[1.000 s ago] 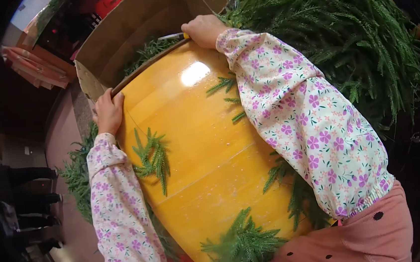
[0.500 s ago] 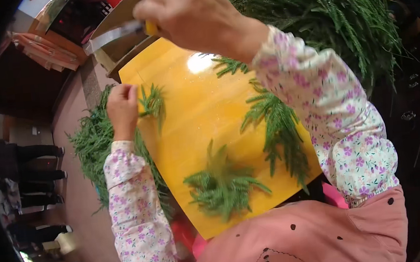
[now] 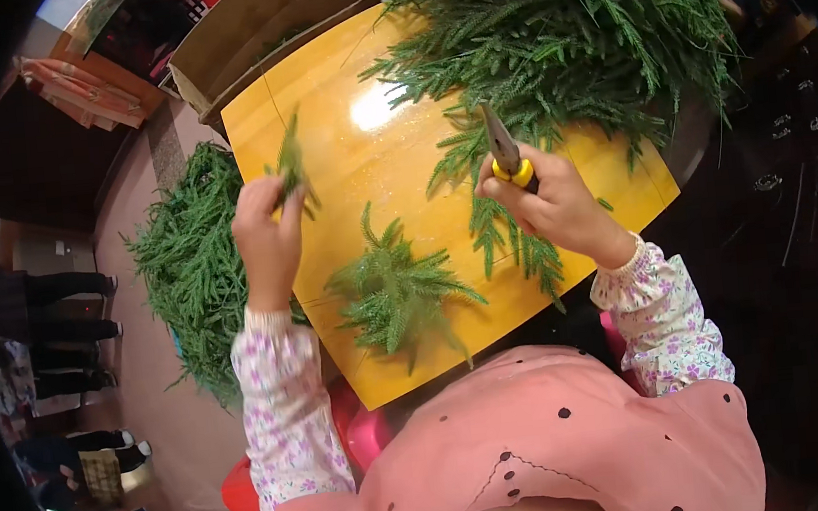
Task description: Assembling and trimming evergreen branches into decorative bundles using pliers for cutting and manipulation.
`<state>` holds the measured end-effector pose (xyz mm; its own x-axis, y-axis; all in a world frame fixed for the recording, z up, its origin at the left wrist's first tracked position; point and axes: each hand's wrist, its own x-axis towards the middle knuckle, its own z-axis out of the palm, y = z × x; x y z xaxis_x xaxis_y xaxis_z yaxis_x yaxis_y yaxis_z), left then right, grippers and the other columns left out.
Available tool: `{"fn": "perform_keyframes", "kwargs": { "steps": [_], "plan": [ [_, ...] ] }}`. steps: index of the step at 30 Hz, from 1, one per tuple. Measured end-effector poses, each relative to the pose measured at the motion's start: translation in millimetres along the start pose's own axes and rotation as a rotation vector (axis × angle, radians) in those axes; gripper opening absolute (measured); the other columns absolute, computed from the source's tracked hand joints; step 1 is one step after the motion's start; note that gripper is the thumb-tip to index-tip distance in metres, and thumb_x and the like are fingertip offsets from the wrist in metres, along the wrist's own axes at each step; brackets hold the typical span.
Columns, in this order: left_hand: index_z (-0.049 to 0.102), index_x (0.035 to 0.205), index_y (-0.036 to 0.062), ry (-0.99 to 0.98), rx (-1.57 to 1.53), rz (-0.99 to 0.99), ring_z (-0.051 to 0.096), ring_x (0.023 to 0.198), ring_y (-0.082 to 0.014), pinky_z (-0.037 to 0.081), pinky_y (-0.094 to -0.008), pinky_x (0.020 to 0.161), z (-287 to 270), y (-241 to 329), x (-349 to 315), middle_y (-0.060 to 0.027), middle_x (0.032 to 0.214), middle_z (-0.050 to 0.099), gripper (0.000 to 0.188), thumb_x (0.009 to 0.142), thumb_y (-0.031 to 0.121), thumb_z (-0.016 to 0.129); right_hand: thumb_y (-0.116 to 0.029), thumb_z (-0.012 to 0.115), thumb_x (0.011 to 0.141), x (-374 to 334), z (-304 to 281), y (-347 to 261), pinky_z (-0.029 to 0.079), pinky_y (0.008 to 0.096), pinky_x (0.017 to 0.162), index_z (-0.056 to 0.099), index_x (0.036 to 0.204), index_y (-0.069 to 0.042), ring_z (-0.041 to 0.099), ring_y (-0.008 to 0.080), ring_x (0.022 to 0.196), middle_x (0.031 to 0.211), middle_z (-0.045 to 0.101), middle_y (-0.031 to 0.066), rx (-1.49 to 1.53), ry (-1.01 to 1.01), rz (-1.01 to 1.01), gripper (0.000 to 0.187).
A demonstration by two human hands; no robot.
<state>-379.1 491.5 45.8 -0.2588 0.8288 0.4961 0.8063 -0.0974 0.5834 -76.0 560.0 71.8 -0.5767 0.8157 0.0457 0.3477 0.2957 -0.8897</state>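
My left hand [image 3: 266, 237] is raised over the left part of the yellow wooden table [image 3: 363, 172], pinching a small green fir-like sprig [image 3: 290, 165]. My right hand [image 3: 553, 206] grips yellow-handled pliers [image 3: 506, 153], their jaws pointing up and away toward a big pile of green artificial branches [image 3: 564, 28]. A loose bunch of green sprigs [image 3: 393, 291] lies on the table between my hands, near the front edge. More sprigs [image 3: 505, 237] lie just under my right hand.
A brown cardboard box [image 3: 244, 36] stands at the table's far left corner. Another heap of green branches [image 3: 191, 265] lies on the floor to the left. A red stool [image 3: 245, 494] is below me. Dark furniture fills the right side.
My view swung back down over the table. My right hand came down from high up to the table's middle with the pliers. My left hand still holds a sprig, now lifted nearer.
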Motion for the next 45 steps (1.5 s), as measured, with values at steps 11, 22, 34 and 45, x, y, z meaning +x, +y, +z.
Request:
{"fn": "perform_keyframes", "kwargs": {
  "steps": [11, 22, 34, 45],
  "plan": [
    [0.065, 0.090, -0.0005, 0.007, -0.079, 0.131, 0.062, 0.091, -0.0291, 0.043, -0.0436, 0.092, 30.5, 96.2, -83.0, -0.0118, 0.088, 0.065, 0.015, 0.075, -0.003, 0.066, -0.011, 0.062, 0.091, -15.4, 28.0, 51.2, 0.042, 0.0207, 0.051, 0.059, 0.101, -0.003, 0.051, 0.0033, 0.055, 0.070, 0.056, -0.0006, -0.033, 0.154, -0.448, 0.014],
    [0.066, 0.096, -0.0022, -0.166, -0.541, -0.284, 0.061, 0.096, -0.0268, 0.042, -0.0389, 0.093, 85.5, 133.5, -132.6, -0.0108, 0.094, 0.065, 0.022, 0.076, 0.004, 0.071, -0.009, 0.066, 0.086, -40.1, 8.3, 69.1, 0.047, 0.0231, 0.059, 0.061, 0.106, -0.002, 0.057, 0.0063, 0.067, 0.080, 0.062, 0.0021, 0.832, -0.319, 0.097, 0.021],
    [0.056, 0.106, -0.0037, -0.388, -0.810, -0.666, 0.057, 0.086, -0.0110, 0.045, -0.0235, 0.076, 90.6, 121.7, -155.7, -0.0054, 0.098, 0.062, 0.022, 0.094, 0.014, 0.056, -0.009, 0.069, 0.074, -72.2, 28.2, 85.2, 0.050, 0.0350, 0.064, 0.065, 0.094, -0.004, 0.064, 0.0301, 0.074, 0.081, 0.065, 0.0140, 0.302, -0.059, -0.321, 0.021],
    [0.060, 0.077, -0.0005, -0.499, -0.337, -0.279, 0.052, 0.070, -0.0171, 0.042, -0.0326, 0.072, 107.5, 140.6, -155.1, -0.0048, 0.077, 0.060, 0.016, 0.089, 0.010, 0.059, -0.005, 0.073, 0.063, -73.4, 33.7, 106.9, 0.050, 0.0330, 0.055, 0.063, 0.090, -0.006, 0.064, 0.0273, 0.068, 0.079, 0.063, 0.0088, -0.033, 0.159, -0.536, 0.029]
  ]
}}
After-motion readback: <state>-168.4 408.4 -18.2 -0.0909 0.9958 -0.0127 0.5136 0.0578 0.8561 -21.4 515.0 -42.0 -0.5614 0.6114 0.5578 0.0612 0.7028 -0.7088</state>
